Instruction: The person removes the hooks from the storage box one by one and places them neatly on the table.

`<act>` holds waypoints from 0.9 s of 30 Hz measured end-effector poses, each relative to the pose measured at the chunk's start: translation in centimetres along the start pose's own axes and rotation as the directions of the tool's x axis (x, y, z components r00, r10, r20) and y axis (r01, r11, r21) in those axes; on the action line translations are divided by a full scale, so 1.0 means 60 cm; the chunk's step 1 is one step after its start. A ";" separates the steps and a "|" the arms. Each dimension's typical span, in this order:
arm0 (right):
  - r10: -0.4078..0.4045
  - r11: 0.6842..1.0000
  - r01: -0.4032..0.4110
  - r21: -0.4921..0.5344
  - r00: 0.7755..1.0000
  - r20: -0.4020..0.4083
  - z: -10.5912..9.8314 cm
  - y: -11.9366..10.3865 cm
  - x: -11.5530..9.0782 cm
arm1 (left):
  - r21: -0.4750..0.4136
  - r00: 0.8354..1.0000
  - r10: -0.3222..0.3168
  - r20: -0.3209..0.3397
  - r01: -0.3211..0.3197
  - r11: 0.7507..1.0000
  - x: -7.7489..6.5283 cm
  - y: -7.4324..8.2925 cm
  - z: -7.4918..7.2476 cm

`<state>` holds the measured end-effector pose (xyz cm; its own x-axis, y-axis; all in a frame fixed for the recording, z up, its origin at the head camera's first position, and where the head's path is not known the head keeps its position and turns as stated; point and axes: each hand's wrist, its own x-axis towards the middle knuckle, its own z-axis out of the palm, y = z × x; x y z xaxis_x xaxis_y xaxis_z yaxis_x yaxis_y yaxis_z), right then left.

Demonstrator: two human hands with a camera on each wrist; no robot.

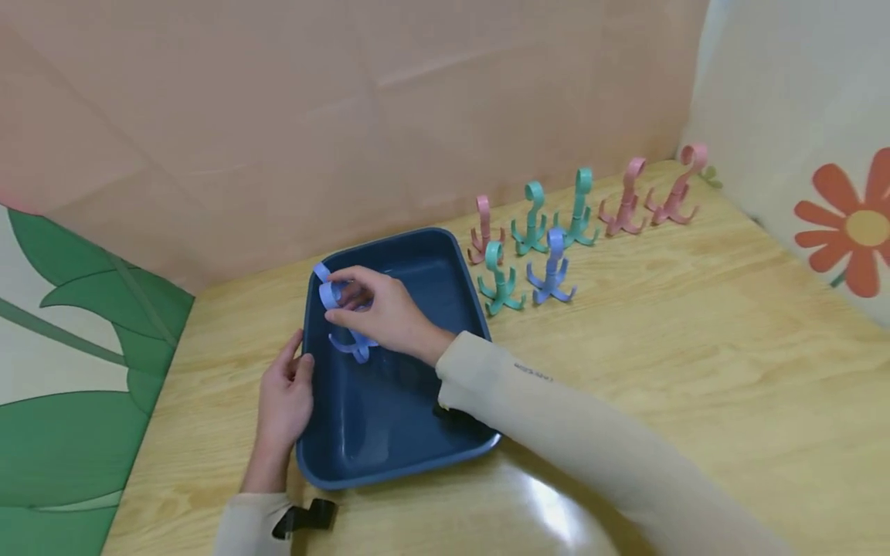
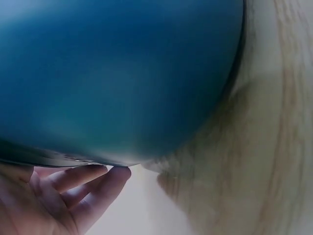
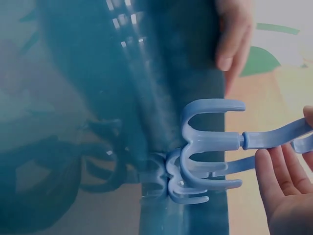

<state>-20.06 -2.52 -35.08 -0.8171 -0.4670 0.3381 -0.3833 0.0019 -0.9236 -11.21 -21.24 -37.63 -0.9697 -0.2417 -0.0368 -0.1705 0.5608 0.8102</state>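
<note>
My right hand (image 1: 389, 313) pinches the curled top of a blue four-pronged rotating hook (image 3: 215, 140) over the left part of a dark blue tray (image 1: 396, 462). The hook's prongs point down toward the tray floor. Close behind it, a second blue hook (image 3: 188, 183) leans at the tray's left wall, partly hidden by the held one. At the tray's left side, my left hand (image 1: 285, 398) touches the outer wall. In the left wrist view its fingers (image 2: 98, 193) lie against that wall, fairly straight.
Right of the tray, several hooks stand upright on the wooden table (image 1: 695, 371): pink hooks (image 1: 626, 201), green hooks (image 1: 531, 220) and a blue hook (image 1: 552, 270). A pinkish backdrop (image 1: 348, 139) rises behind. A black strap (image 1: 306, 517) hangs at my left wrist.
</note>
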 end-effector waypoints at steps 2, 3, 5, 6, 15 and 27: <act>-0.011 1.000 0.011 -0.002 1.000 -0.008 -0.004 -0.003 0.002 | 0.000 1.000 0.005 0.000 -0.005 1.000 0.002 0.001 -0.002; -0.013 1.000 0.013 -0.002 1.000 -0.007 -0.005 -0.005 0.003 | 0.002 1.000 0.004 0.003 -0.004 1.000 0.003 0.002 -0.004; -0.020 1.000 0.020 0.002 1.000 -0.003 -0.007 -0.011 0.006 | 0.015 1.000 0.002 0.010 -0.002 1.000 0.004 0.004 -0.007; -0.022 1.000 0.022 0.010 1.000 -0.001 -0.009 -0.014 0.008 | 0.023 1.000 -0.003 0.014 0.003 1.000 0.005 0.006 -0.009; -0.033 0.993 0.034 0.113 0.999 -0.007 -0.028 -0.053 0.003 | 0.050 0.999 -0.023 0.034 0.022 0.999 0.003 0.013 -0.012; -0.149 0.986 0.151 0.067 0.988 -0.030 -0.126 -0.132 -0.066 | 0.058 0.997 -0.043 0.061 0.039 0.998 -0.002 0.014 -0.009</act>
<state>-17.03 6.00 -27.76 -0.7632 -0.4353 0.4775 -0.4727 -0.1278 -0.8719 -11.17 -21.14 -36.63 -0.9703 -0.2170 -0.1069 -0.2184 0.5962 0.7725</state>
